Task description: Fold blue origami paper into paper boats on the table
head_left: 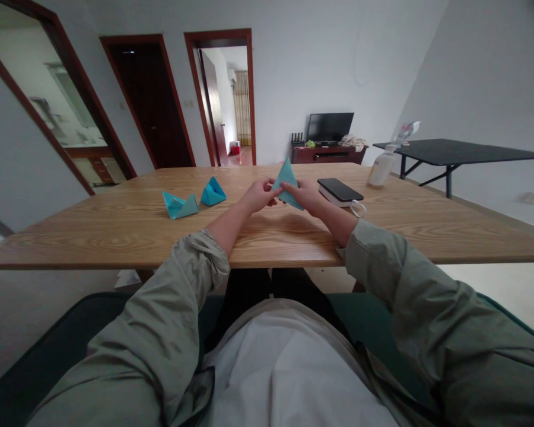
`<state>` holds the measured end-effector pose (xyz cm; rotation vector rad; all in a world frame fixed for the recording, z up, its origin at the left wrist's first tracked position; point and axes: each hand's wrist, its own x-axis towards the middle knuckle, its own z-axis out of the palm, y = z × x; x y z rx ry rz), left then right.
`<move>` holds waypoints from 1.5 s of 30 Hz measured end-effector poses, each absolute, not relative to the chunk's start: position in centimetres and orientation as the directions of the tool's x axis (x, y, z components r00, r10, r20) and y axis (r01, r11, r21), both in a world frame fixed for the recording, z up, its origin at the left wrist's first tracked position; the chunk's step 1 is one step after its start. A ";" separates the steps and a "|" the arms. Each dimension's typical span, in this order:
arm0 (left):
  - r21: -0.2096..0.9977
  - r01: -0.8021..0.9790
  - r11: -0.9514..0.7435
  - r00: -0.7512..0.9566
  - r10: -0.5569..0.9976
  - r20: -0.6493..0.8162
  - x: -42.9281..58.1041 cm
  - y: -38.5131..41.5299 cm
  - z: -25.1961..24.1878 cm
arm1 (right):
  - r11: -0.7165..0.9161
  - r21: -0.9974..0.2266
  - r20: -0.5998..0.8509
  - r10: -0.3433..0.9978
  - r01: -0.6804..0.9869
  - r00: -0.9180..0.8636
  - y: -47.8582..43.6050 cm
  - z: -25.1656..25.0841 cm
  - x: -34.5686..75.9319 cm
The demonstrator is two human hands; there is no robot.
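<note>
A light blue folded paper (286, 181), pointed at the top, is held up just above the wooden table (115, 237). My left hand (261, 196) pinches its left edge, thumb on the near face. On the other side my right hand (303, 194) grips the right edge, its thumb also on the front. The fingers behind the paper are partly hidden. Two blue folded paper pieces stand on the table to the left: a wider one (180, 206) and a smaller one (213, 191).
Right of my hands lies a black phone (340, 189) on a white object with a white loop (358, 208). Farther right stands a white bottle (382, 168). Beyond the table are a black folding table (463, 152) and a television (330, 127) on a cabinet.
</note>
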<state>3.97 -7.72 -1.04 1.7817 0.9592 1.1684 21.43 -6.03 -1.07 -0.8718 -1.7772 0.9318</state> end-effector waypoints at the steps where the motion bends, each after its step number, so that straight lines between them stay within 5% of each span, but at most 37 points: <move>1: 0.904 0.150 -0.401 0.284 0.893 0.349 4.0 -7.8 -1.1 | 0.463 -0.869 0.396 0.862 0.173 -0.317 -6.3 -1.0 21.5; 8: 0.912 0.095 -0.399 0.243 0.898 0.368 3.2 -7.5 -1.1 | 0.461 -0.859 0.387 0.869 0.221 -0.308 -7.0 -0.7 21.6; 16: 0.866 0.231 -0.443 0.114 0.896 0.428 3.5 -7.8 -0.9 | 0.284 -0.959 0.264 0.877 -0.009 -0.401 -5.7 -1.4 21.3; 24: 0.484 0.629 -0.608 0.178 0.719 0.672 3.2 -6.7 -1.8 | 0.301 -0.953 0.245 0.845 0.043 -0.475 -7.3 -0.9 20.9; 30: 0.433 0.690 -0.579 0.200 0.728 0.655 3.9 -7.4 -1.4 | 0.398 -0.896 0.288 0.858 0.195 -0.426 -7.3 -1.2 20.4; 40: 0.646 0.503 -0.574 0.161 0.797 0.582 4.0 -6.8 -1.8 | 0.514 -0.817 0.392 0.827 0.260 -0.403 -6.4 -2.3 20.2; 45: 0.888 0.200 -0.414 0.169 0.907 0.385 3.9 -6.0 -2.4 | 0.527 -0.813 0.402 0.817 0.250 -0.414 -6.4 -2.6 20.2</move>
